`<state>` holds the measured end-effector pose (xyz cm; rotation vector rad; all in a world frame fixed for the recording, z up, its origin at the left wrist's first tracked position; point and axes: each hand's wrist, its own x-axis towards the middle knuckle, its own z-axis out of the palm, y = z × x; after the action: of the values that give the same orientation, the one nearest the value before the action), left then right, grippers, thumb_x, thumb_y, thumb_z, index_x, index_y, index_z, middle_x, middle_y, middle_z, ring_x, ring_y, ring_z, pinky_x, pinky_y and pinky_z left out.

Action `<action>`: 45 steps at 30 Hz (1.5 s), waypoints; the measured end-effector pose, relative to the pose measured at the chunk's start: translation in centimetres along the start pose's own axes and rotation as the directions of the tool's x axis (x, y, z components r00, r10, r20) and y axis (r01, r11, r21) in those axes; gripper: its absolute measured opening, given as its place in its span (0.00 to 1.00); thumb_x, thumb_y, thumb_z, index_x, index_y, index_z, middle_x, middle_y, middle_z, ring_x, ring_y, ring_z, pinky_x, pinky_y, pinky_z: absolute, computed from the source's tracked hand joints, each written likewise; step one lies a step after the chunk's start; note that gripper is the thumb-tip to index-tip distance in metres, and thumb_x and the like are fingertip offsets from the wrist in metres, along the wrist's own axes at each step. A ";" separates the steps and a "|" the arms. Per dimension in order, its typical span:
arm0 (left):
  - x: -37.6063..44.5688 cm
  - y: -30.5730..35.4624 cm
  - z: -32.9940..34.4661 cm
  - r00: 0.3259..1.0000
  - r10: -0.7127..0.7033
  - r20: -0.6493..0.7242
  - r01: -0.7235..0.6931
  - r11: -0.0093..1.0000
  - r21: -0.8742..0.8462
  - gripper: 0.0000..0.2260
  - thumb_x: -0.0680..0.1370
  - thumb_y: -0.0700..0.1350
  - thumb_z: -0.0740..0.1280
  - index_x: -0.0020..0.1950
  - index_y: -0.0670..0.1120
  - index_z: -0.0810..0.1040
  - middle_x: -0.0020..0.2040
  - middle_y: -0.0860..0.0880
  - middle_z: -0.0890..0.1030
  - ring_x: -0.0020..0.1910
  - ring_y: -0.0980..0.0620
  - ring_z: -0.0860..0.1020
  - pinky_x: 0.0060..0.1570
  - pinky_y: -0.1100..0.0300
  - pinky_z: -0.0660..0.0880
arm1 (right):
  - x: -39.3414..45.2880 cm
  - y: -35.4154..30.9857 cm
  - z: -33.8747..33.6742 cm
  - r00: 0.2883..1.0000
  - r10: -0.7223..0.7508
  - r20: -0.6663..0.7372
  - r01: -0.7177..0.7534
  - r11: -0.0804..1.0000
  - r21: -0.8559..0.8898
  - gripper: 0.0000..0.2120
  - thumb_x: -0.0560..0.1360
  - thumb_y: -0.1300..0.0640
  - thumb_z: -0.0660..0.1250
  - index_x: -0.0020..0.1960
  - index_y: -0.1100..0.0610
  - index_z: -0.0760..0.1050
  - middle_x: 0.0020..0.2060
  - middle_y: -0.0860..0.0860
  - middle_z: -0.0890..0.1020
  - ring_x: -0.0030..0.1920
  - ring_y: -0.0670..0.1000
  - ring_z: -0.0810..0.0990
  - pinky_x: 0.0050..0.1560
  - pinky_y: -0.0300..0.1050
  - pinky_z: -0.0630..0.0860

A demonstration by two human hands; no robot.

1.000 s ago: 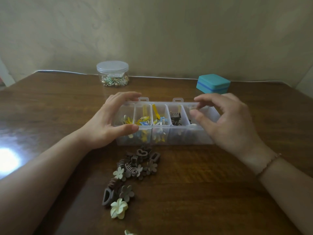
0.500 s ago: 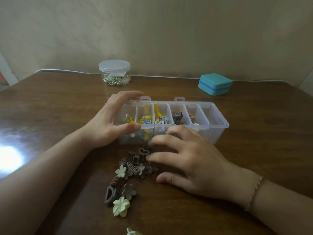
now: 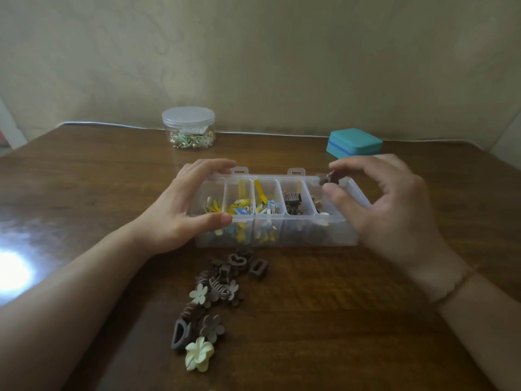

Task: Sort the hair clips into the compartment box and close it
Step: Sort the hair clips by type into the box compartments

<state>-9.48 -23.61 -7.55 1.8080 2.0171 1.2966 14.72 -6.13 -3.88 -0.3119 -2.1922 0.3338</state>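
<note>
Clear compartment box sits open mid-bench, L hand gripping its left end w/ thumb on the front wall & fingers curled over the back rim; R hand hovers over the far-right compartments, pinching a small brown clip btwn thumb & fingertips. Left compartments hold yellow/blue clips, dark ones further right. Loose pile of brown & cream hair clips lies on the bench just in front of the box; round lidded jar & teal case stand well behind, near the wall.
</note>
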 end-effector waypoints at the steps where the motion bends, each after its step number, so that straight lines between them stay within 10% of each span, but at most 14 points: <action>1: 0.0 0.0 0.0 1.000 0.001 0.001 -0.001 1.000 0.002 0.35 0.67 0.63 0.68 0.73 0.56 0.68 0.67 0.59 0.73 0.70 0.54 0.69 0.70 0.49 0.65 | 0.1 0.4 -0.1 0.999 0.033 0.012 -0.033 0.999 -0.016 0.15 0.73 0.45 0.67 0.56 0.51 0.79 0.48 0.42 0.79 0.55 0.47 0.76 0.57 0.52 0.75; 4: 0.0 0.0 -0.1 1.000 0.000 0.003 0.000 1.000 -0.001 0.35 0.67 0.64 0.68 0.73 0.57 0.68 0.67 0.60 0.72 0.70 0.55 0.69 0.70 0.51 0.65 | 0.1 0.5 -0.6 0.997 0.033 -0.063 -0.032 0.999 0.013 0.12 0.76 0.50 0.66 0.55 0.54 0.80 0.48 0.46 0.81 0.54 0.44 0.76 0.58 0.38 0.73; 8: 0.0 0.2 0.0 1.000 -0.008 0.004 0.008 1.000 0.005 0.33 0.67 0.64 0.67 0.71 0.59 0.68 0.66 0.60 0.72 0.69 0.55 0.69 0.69 0.52 0.65 | -0.7 -1.8 -0.3 0.982 -0.163 -0.097 0.165 0.986 0.018 0.08 0.77 0.56 0.65 0.52 0.58 0.80 0.47 0.47 0.79 0.50 0.52 0.78 0.52 0.51 0.75; 17: 0.0 0.2 0.0 1.000 0.002 0.002 -0.002 1.000 0.018 0.33 0.67 0.64 0.67 0.71 0.60 0.67 0.66 0.60 0.72 0.69 0.55 0.68 0.69 0.54 0.65 | -3.5 -3.2 3.4 0.741 -0.274 0.613 0.330 0.944 0.023 0.20 0.77 0.40 0.61 0.68 0.44 0.70 0.62 0.42 0.75 0.57 0.44 0.75 0.51 0.47 0.79; 24: 0.0 0.2 0.0 1.000 -0.001 0.003 0.001 1.000 0.013 0.34 0.67 0.64 0.67 0.72 0.58 0.68 0.65 0.64 0.72 0.69 0.57 0.68 0.68 0.55 0.65 | -2.9 -2.9 2.8 0.794 -0.318 0.519 0.290 0.947 0.136 0.13 0.75 0.48 0.68 0.59 0.49 0.76 0.51 0.44 0.80 0.50 0.43 0.77 0.48 0.43 0.78; 31: 0.0 0.1 -0.1 1.000 -0.003 0.010 0.003 1.000 0.020 0.35 0.67 0.64 0.67 0.73 0.57 0.67 0.67 0.61 0.72 0.70 0.56 0.68 0.70 0.51 0.65 | -0.4 -1.2 0.2 0.995 -0.094 -0.022 0.095 0.990 0.100 0.12 0.74 0.48 0.68 0.55 0.50 0.74 0.46 0.45 0.76 0.45 0.43 0.74 0.46 0.31 0.69; 37: 0.0 0.1 -0.2 1.000 -0.005 0.012 0.004 1.000 0.025 0.35 0.67 0.65 0.68 0.73 0.58 0.67 0.66 0.61 0.72 0.69 0.56 0.68 0.70 0.48 0.65 | -0.3 1.0 0.5 0.991 0.130 0.030 -0.130 0.991 0.019 0.20 0.73 0.41 0.64 0.60 0.51 0.76 0.56 0.46 0.76 0.60 0.46 0.73 0.58 0.37 0.71; 42: -0.3 0.1 -1.5 0.999 -0.035 0.041 0.034 0.999 0.037 0.35 0.66 0.65 0.69 0.72 0.60 0.67 0.65 0.63 0.72 0.68 0.56 0.69 0.71 0.45 0.64 | -1.0 -1.2 0.1 0.959 -0.265 -0.099 0.264 0.964 -0.027 0.10 0.76 0.56 0.66 0.50 0.62 0.80 0.47 0.52 0.81 0.50 0.55 0.79 0.52 0.55 0.75; 45: -0.4 0.0 -3.0 0.991 -0.069 0.115 0.063 0.997 0.048 0.35 0.66 0.63 0.70 0.72 0.62 0.67 0.68 0.61 0.72 0.71 0.56 0.68 0.72 0.46 0.64 | -1.2 -4.6 0.5 0.823 -0.454 0.341 0.446 0.889 0.106 0.12 0.75 0.54 0.68 0.57 0.57 0.79 0.50 0.51 0.83 0.49 0.50 0.81 0.48 0.49 0.78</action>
<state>-11.18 -25.48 -5.83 1.7750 2.0396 1.1096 14.58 -10.92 -3.47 0.3120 -2.5307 0.1537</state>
